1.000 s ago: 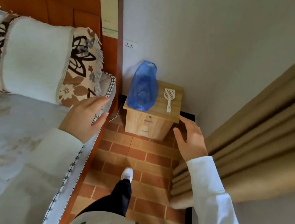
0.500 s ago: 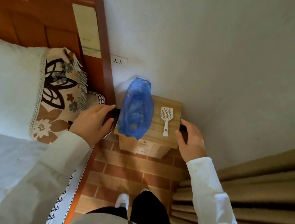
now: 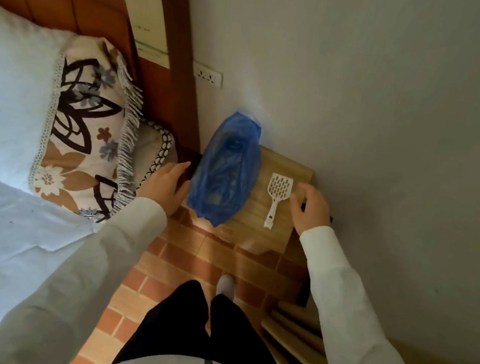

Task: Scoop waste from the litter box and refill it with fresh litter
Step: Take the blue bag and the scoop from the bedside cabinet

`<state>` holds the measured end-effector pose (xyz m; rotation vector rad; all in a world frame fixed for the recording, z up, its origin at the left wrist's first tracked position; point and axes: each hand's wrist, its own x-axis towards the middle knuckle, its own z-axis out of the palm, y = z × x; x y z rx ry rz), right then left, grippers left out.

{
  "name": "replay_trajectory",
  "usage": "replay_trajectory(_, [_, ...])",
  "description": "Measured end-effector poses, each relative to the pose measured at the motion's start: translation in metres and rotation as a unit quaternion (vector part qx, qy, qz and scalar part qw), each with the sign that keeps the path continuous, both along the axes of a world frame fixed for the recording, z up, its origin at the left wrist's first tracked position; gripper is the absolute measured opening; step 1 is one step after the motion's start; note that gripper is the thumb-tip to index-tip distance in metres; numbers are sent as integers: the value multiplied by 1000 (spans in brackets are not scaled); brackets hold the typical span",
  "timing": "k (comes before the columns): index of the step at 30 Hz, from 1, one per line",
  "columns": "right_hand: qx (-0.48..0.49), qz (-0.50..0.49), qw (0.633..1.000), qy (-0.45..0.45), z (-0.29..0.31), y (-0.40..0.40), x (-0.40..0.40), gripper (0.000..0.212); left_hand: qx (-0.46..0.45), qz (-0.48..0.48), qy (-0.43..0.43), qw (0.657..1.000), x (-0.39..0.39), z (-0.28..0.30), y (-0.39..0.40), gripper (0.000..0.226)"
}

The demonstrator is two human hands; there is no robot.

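With right hand (image 3: 311,211) loose-fingered and empty just beside the white slotted plastic litter scoop (image 3: 277,195) lying on the small wooden bedside cabinet (image 3: 258,216), best pinch its narrow handle, left hand (image 3: 165,186) relaxed, empty beside the blue plastic bag (image 3: 225,169).

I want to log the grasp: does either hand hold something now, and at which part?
Nothing is held. The right hand hovers open beside the white scoop, which lies on the nightstand. The left hand is open near the blue bag.

Home bedroom, bed (image 3: 0,237), pillow (image 3: 2,97), nightstand (image 3: 270,222)
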<state>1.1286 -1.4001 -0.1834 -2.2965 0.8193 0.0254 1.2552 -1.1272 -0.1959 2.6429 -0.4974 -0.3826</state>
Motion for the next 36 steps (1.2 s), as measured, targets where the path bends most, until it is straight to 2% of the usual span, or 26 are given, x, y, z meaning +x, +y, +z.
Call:
replay_trajectory(5, [23, -36, 996, 73, -58, -36, 38, 38, -63, 131, 156, 977, 14, -58, -33, 48])
replay_trajectory(8, [26, -55, 991, 118, -108, -50, 57, 35, -65, 228, 255, 938, 21, -100, -50, 49])
replay_trajectory(11, [28, -60, 986, 156, -161, -62, 72, 33, -64, 314, 296, 900, 27, -141, -67, 49])
replay_trajectory(14, [50, -85, 981, 169, -216, -68, 83, 31, -98, 352, 341, 866, 28, -184, -82, 46])
replay_trajectory(16, [48, -83, 979, 179, -252, -71, 88, 32, -130, 379, 372, 837, 25, -212, -91, 53])
replay_trajectory(21, [2, -59, 979, 193, -328, -75, 103, 38, -173, 437, 364, 804, 30, -277, -96, 59])
replay_trajectory(25, [34, -133, 976, 169, -365, -72, 112, 46, -201, 486, 407, 747, 38, -314, -98, 64])
replay_trajectory(27, [52, -151, 972, 171, -380, -73, 116, 45, -208, 524, 425, 708, 40, -325, -96, 56])
replay_trajectory(28, [59, -158, 969, 182, -385, -73, 117, 44, -216, 532, 420, 702, 41, -331, -94, 48])
replay_trajectory(30, [78, -172, 960, 205, -394, -74, 118, 43, -215, 535, 395, 716, 41, -339, -91, 33])
replay_trajectory(32, [83, -180, 956, 215, -396, -74, 117, 43, -224, 552, 371, 713, 40, -342, -88, 32])
replay_trajectory(34, [84, -183, 956, 215, -392, -73, 116, 41, -258, 571, 368, 687, 39, -338, -86, 37])
replay_trajectory(36, [80, -200, 956, 200, -384, -69, 115, 37, -306, 587, 396, 636, 40, -329, -86, 44])
